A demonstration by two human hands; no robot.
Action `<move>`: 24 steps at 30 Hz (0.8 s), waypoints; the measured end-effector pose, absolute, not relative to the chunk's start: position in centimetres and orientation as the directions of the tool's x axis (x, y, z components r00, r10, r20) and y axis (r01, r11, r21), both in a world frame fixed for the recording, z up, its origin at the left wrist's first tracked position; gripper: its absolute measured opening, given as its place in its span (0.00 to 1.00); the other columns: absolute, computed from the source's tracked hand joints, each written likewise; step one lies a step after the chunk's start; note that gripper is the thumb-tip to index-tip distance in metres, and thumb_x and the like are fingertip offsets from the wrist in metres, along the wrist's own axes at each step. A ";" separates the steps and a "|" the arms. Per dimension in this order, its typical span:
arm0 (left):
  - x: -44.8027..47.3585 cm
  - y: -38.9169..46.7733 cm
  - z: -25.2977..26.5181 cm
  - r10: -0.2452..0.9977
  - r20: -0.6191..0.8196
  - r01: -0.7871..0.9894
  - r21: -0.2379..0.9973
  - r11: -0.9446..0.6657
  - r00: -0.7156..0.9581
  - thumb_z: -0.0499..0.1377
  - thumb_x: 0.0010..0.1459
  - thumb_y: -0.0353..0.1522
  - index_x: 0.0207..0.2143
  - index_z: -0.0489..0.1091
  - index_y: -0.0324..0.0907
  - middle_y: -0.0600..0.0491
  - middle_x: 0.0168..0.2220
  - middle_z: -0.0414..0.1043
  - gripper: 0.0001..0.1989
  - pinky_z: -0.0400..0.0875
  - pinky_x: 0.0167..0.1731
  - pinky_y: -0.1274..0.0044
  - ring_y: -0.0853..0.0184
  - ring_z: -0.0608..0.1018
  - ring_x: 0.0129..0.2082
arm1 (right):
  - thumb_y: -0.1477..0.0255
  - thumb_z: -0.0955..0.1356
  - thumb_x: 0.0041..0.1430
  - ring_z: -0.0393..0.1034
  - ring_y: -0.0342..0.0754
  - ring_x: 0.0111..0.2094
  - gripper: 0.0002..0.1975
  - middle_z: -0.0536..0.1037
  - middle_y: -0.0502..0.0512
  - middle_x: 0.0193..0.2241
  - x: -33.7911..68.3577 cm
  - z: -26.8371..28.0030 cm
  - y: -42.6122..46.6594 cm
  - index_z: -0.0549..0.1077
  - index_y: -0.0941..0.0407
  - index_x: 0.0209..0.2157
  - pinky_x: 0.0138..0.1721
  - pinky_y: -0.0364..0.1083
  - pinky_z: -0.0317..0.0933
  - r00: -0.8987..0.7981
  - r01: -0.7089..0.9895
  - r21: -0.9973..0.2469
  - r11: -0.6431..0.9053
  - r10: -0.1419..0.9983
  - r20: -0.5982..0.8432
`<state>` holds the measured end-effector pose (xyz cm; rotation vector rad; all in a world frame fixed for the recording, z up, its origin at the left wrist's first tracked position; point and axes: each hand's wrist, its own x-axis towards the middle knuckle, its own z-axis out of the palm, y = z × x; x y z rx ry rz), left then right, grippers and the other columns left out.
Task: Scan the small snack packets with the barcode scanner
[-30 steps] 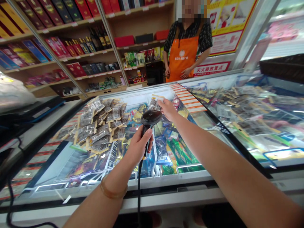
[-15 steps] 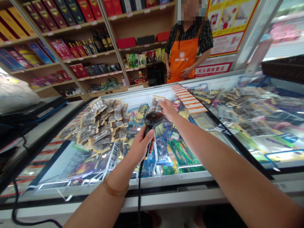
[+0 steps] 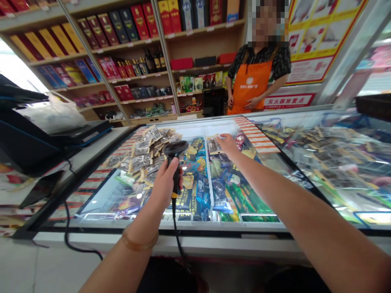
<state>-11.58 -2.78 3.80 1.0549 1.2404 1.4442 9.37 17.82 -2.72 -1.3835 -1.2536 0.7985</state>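
My left hand [image 3: 167,179] is wrapped round the handle of a black barcode scanner [image 3: 176,149], whose cable hangs down over the near edge. The scanner head is raised above the glass, in front of a pile of small clear packets [image 3: 142,152] with dark contents and tan edges. Farther right, my right hand [image 3: 228,144] pinches one similar packet [image 3: 214,145] by its right side, over the glass top of the chest freezer [image 3: 128,235]. Below the glass lie colourful bags of frozen treats [image 3: 198,187].
More packets [image 3: 330,150] cover the glass at right. Across the freezer stands a person in an orange apron [image 3: 251,87]. At left are a dark checkout device [image 3: 21,126] and a white plastic bag [image 3: 55,112]. Shelves of boxes [image 3: 128,53] line the back.
The scanner in my left hand has moved left, away from the packet in my right hand. That packet is now lower, near the glass. The view has shifted too.
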 end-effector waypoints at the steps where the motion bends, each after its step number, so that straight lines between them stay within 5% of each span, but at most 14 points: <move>1: -12.8 -3.2 4.1 0.971 0.046 -0.106 0.992 -0.072 -0.236 0.64 0.50 0.51 0.38 0.64 0.43 0.60 0.24 0.67 0.24 0.60 0.12 0.81 0.75 0.66 0.14 | 0.65 0.71 0.55 0.71 0.48 0.31 0.17 0.74 0.50 0.30 8.7 -2.2 17.5 0.66 0.53 0.44 0.36 0.47 0.66 0.211 0.199 -0.978 0.065 0.971 0.108; 5: -17.4 -5.0 5.1 0.926 0.030 -0.099 0.992 -0.072 -0.376 0.65 0.50 0.49 0.38 0.65 0.42 0.59 0.24 0.67 0.23 0.61 0.13 0.81 0.74 0.66 0.14 | 0.71 0.71 0.53 0.72 0.46 0.28 0.18 0.74 0.48 0.29 4.4 0.5 15.7 0.64 0.52 0.44 0.29 0.45 0.68 0.056 -0.051 -0.998 -0.039 0.998 -0.042; 13: -22.9 -7.2 6.2 0.849 0.016 -0.117 0.989 -0.091 -0.527 0.63 0.52 0.49 0.37 0.65 0.42 0.59 0.23 0.66 0.21 0.62 0.13 0.81 0.74 0.66 0.14 | 0.67 0.76 0.51 0.68 0.43 0.23 0.16 0.70 0.45 0.22 -6.5 2.3 13.3 0.64 0.53 0.31 0.28 0.46 0.70 -0.235 -0.051 -0.998 0.027 0.971 0.039; 18: -23.7 -7.6 6.0 0.825 0.007 -0.134 0.986 -0.100 -0.565 0.64 0.51 0.49 0.36 0.64 0.43 0.60 0.23 0.66 0.22 0.62 0.13 0.82 0.75 0.67 0.15 | 0.58 0.74 0.53 0.73 0.49 0.30 0.15 0.75 0.51 0.23 -8.3 1.6 13.4 0.72 0.55 0.26 0.37 0.48 0.68 -0.334 0.213 -0.935 0.284 0.920 0.204; 24: -22.1 -6.7 5.8 0.852 0.024 -0.131 0.985 -0.109 -0.524 0.64 0.51 0.49 0.35 0.64 0.42 0.60 0.23 0.66 0.22 0.62 0.13 0.82 0.75 0.66 0.14 | 0.62 0.67 0.61 0.73 0.51 0.36 0.15 0.80 0.54 0.29 -3.9 1.9 14.1 0.78 0.57 0.28 0.41 0.46 0.63 -0.304 0.425 -0.759 0.494 0.867 0.395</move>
